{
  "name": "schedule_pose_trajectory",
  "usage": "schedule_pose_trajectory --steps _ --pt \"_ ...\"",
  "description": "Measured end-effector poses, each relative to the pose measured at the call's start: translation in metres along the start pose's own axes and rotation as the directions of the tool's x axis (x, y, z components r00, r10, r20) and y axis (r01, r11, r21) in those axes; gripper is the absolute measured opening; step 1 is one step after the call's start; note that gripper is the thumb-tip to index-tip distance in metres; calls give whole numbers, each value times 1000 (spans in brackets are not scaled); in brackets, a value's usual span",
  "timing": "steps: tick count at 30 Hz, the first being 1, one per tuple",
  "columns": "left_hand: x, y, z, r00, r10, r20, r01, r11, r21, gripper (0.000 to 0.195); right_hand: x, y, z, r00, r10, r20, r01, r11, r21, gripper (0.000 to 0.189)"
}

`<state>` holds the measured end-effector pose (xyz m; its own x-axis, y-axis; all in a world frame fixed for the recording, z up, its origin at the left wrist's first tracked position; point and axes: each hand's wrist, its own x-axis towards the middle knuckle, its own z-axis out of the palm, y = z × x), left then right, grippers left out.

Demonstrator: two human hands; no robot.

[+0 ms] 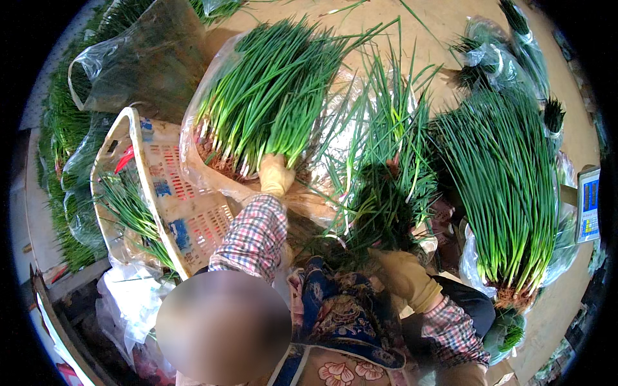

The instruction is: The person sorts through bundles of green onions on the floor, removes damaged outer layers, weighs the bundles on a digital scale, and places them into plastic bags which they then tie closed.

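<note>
My left hand (276, 174), in a tan glove, grips the lower stalks of some green onions (289, 125) at the near edge of a big pile. That pile lies on a clear plastic sheet (193, 154), its reddish roots towards me. My right hand (405, 280), gloved too, is low over my lap beside loose green onions (381, 207); its fingertips are in shadow, and whether it holds anything cannot be told. A large, neatly aligned bundle of green onions (507, 193) stands to the right, roots at its lower end.
A plastic crate (140, 193) with green onions inside is tilted at the left. Behind it are a large clear bag (145, 62) and more greens. Bagged bundles (499, 62) lie at the upper right, and a digital scale display (588, 205) is at the far right.
</note>
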<state>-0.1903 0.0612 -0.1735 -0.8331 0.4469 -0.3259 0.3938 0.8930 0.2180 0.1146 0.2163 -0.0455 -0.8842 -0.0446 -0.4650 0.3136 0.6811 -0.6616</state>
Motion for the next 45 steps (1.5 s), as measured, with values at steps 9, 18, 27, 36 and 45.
schedule_pose_trajectory --steps 9,18,27,36,45 --pt "-34 16 17 849 -454 269 417 266 -869 47 0 -3 -6 1000 -1 14 0 1000 30 43" --pt "-116 68 -11 665 -94 741 651 -413 -637 35 72 38 32 911 403 -89 -223 662 716 57" --pt "-163 85 -26 942 -226 248 300 234 -925 55 96 -5 55 891 432 -143 -160 591 791 32" --pt "-176 74 -14 875 78 478 480 -276 -833 41 78 1 71 817 -219 -533 36 943 -332 15" --pt "-186 67 -24 883 138 448 463 -415 -783 35 64 -38 36 816 375 -439 92 666 740 49"
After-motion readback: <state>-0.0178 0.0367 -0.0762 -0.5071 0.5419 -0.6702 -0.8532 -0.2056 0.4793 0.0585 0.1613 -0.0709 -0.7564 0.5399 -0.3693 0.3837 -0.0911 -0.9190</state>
